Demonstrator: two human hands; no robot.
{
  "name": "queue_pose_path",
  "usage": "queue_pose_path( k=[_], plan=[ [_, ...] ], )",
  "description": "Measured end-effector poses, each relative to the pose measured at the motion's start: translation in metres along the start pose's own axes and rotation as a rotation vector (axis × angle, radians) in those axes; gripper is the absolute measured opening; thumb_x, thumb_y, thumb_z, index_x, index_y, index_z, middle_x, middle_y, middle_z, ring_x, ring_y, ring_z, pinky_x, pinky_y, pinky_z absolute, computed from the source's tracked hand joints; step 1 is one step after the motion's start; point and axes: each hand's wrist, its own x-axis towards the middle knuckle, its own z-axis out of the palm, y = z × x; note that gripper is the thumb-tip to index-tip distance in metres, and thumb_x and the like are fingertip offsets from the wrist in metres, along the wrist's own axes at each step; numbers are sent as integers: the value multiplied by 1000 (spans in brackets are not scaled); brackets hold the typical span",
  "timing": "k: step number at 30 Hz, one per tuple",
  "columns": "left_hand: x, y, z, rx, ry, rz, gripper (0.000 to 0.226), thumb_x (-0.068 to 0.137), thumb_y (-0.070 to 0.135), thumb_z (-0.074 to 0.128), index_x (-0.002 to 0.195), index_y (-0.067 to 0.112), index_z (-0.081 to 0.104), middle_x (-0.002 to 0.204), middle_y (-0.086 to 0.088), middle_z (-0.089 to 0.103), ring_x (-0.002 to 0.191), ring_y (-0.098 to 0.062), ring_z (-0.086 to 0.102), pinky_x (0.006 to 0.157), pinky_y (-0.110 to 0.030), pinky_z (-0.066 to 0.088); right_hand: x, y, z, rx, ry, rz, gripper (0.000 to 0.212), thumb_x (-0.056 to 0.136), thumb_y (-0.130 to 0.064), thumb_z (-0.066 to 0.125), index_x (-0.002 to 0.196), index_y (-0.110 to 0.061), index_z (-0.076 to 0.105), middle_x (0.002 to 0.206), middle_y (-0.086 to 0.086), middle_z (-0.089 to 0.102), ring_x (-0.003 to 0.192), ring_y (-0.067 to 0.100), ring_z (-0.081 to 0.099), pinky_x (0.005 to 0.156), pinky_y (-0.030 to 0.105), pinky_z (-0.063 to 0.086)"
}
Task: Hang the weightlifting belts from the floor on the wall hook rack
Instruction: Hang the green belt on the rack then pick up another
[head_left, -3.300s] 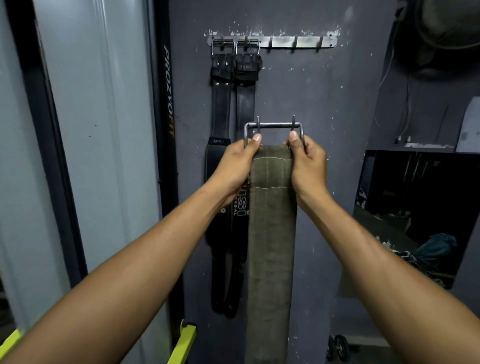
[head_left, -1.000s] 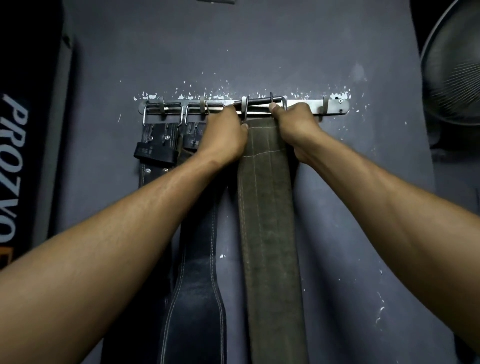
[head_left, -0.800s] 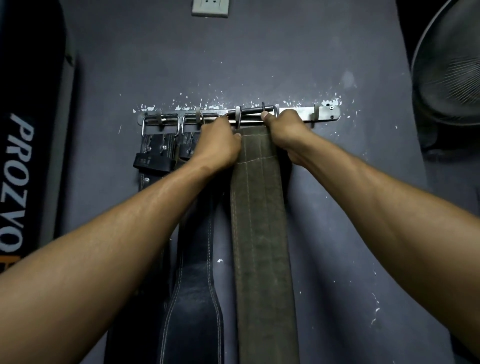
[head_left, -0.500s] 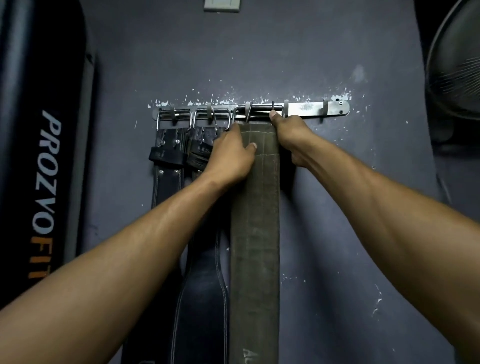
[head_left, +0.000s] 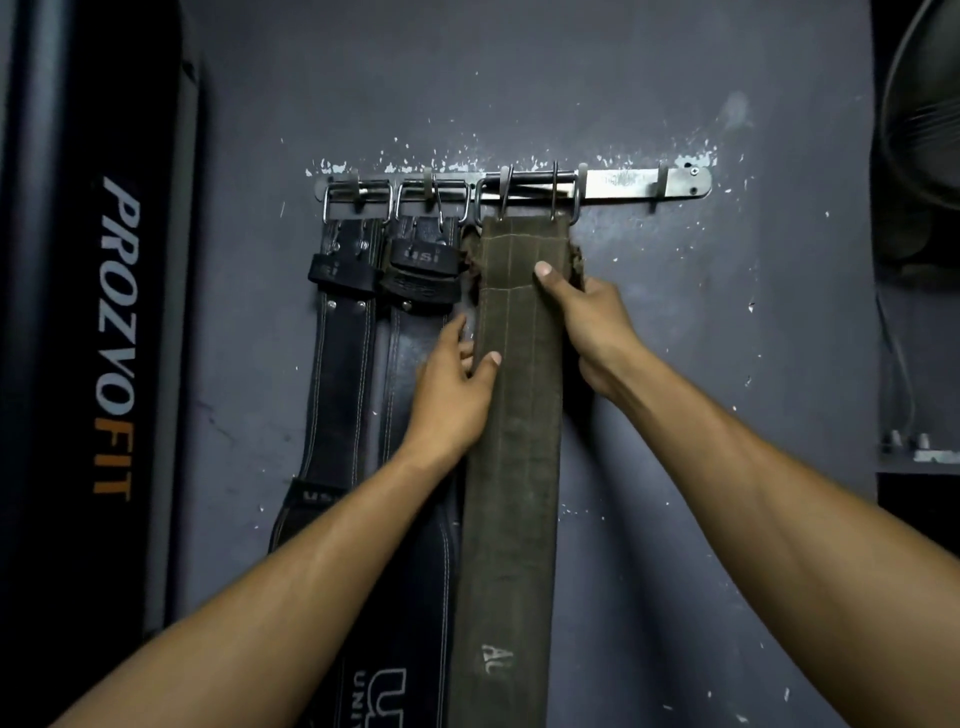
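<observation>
A metal hook rack (head_left: 639, 183) is screwed to the dark grey wall. Three belts hang from it by their buckles: two black leather belts (head_left: 340, 374) (head_left: 410, 343) on the left hooks and an olive green belt (head_left: 514, 467) in the middle, its buckle (head_left: 527, 195) over the hooks. My left hand (head_left: 452, 395) pinches the green belt's left edge, thumb on its front. My right hand (head_left: 587, 317) grips the right edge higher up, thumb pressed on the belt's face.
A black padded column (head_left: 104, 338) with white and orange lettering stands left of the rack. A fan (head_left: 922, 119) hangs at the upper right, above a dark shelf (head_left: 917, 457). The rack's right end has two free hooks (head_left: 662, 179).
The green belt went from held in front of the wall up onto the rack. Both hands have slid down from the buckle to the strap's edges.
</observation>
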Motion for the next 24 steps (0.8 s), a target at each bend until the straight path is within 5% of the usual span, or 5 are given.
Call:
queue_pose_path(
  k=[4,6,11,18,24],
  plan=[
    [-6,2,-4,-164,-51,-123,15,103,16,60,110,5,66,92,-7,78,82,-15,75,83,-36,62,-14,12,-7,-64,-98,-1,12,101,-20,69,101,-12,78,97,7,82,88,18,80,82,35,65],
    [-8,6,-3,-208,-82,-173,17,103,17,60,99,2,66,85,-9,77,74,-17,74,77,-36,62,-29,22,-9,-74,-114,-3,10,101,-16,68,105,-12,77,100,6,82,90,19,80,84,35,65],
    [-41,-12,3,-405,-156,-228,19,103,15,58,109,3,71,89,-8,80,77,-16,76,72,-28,63,-55,50,-7,-43,26,-47,20,102,-23,68,110,-7,77,106,10,82,105,31,78,95,52,62],
    [-110,-57,8,-416,-153,-294,29,103,18,59,122,-2,67,108,-17,76,89,-21,75,80,-32,63,-127,104,-20,-177,-18,65,44,93,-56,66,109,-17,78,105,0,83,102,17,79,95,51,62],
    [-162,-92,14,-387,-47,-328,23,102,15,60,117,0,68,103,-14,77,86,-18,74,74,-28,61,-167,137,-26,-119,70,94,64,88,-62,64,89,1,69,93,26,76,83,23,71,81,64,59]
  ],
)
